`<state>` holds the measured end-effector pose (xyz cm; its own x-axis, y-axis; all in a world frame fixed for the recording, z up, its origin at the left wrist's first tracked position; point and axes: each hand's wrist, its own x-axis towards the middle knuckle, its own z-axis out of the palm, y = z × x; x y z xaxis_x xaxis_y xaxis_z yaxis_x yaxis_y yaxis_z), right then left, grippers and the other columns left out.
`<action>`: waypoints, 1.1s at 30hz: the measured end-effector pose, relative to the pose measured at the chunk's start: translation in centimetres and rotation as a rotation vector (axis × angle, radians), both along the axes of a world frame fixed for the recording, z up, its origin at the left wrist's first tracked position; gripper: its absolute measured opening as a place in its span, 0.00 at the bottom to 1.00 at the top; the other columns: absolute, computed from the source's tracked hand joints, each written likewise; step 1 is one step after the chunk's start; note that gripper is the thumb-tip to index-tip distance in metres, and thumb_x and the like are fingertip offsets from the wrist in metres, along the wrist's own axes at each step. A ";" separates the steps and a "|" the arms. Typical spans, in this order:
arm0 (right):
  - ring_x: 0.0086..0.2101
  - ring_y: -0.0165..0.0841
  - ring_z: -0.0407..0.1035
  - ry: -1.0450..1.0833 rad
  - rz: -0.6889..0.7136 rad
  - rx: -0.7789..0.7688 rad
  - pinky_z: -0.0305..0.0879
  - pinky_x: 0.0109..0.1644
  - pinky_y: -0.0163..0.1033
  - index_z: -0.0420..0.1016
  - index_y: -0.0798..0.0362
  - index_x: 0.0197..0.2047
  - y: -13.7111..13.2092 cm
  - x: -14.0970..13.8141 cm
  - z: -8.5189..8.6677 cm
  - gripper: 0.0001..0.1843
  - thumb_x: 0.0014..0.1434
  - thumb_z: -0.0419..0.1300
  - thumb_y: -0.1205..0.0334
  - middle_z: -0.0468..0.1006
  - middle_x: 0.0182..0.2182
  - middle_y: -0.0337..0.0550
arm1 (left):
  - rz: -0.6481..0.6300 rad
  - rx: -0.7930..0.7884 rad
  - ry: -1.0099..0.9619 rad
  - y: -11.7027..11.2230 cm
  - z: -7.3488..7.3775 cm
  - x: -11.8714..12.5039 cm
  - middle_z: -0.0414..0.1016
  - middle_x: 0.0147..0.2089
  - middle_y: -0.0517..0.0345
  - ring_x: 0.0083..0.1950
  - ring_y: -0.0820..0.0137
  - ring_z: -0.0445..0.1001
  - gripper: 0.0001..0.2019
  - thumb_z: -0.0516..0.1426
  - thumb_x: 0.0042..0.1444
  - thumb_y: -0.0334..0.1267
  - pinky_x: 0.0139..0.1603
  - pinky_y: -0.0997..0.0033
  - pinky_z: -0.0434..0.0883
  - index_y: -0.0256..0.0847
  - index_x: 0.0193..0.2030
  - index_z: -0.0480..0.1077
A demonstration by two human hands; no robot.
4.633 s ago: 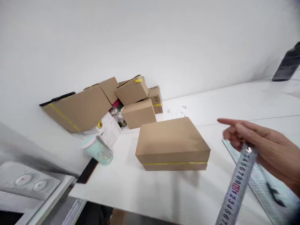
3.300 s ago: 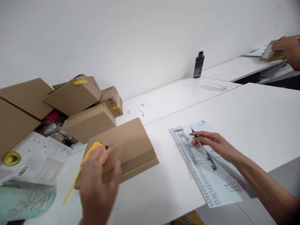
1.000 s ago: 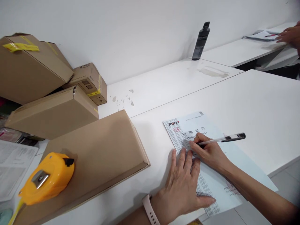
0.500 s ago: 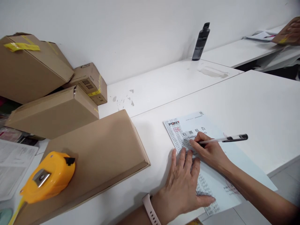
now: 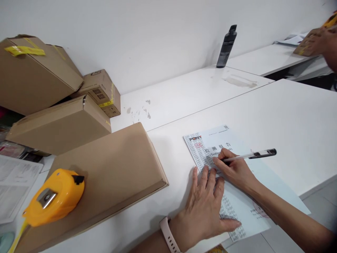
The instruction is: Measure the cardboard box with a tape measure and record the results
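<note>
A pale blue printed report (image 5: 237, 140) lies on the white table, headed "PONY" and "Testing". My right hand (image 5: 237, 172) is closed around a pen (image 5: 259, 154) with a clear barrel and black clip end. The pen slants, its tip hidden behind my fingers over the sheet's printed part. My left hand (image 5: 204, 207) rests flat with fingers spread across the report's left edge, partly on the table. A pink band circles that wrist. To the left, a yellow tape measure (image 5: 56, 198) sits on a flat cardboard box (image 5: 113, 165), its tape end hanging toward the lower left.
More cardboard boxes (image 5: 60, 123) are piled at the left against the wall. A dark bottle (image 5: 226, 47) stands at the back. Printed sheets (image 5: 18, 186) lie at the left edge. At the far right, another person's hand (image 5: 326, 42) holds a small carton (image 5: 305, 48).
The pen's upper end has shifted slightly while my left hand stays in place. At the far right, the other person's hand and carton have moved left and down, and something yellow now shows above them.
</note>
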<state>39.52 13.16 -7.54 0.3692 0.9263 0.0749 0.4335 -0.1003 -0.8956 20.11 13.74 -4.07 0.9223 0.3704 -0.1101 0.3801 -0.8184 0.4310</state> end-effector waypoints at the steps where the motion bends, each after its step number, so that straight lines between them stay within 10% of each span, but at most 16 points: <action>1: 0.23 0.31 0.57 0.001 -0.001 -0.003 0.55 0.27 0.39 0.61 0.47 0.24 0.0 0.0 0.0 0.16 0.60 0.62 0.56 0.64 0.21 0.34 | -0.001 0.000 0.000 0.0 0.0 0.0 0.41 0.80 0.30 0.80 0.47 0.30 0.48 0.38 0.66 0.69 0.78 0.33 0.38 0.27 0.77 0.46; 33: 0.24 0.30 0.55 0.003 -0.006 -0.002 0.54 0.26 0.38 0.60 0.47 0.24 -0.1 0.1 -0.1 0.16 0.60 0.61 0.59 0.61 0.21 0.33 | -0.002 0.009 0.006 0.0 0.0 -0.1 0.42 0.80 0.32 0.81 0.47 0.31 0.46 0.38 0.68 0.67 0.78 0.32 0.37 0.27 0.77 0.46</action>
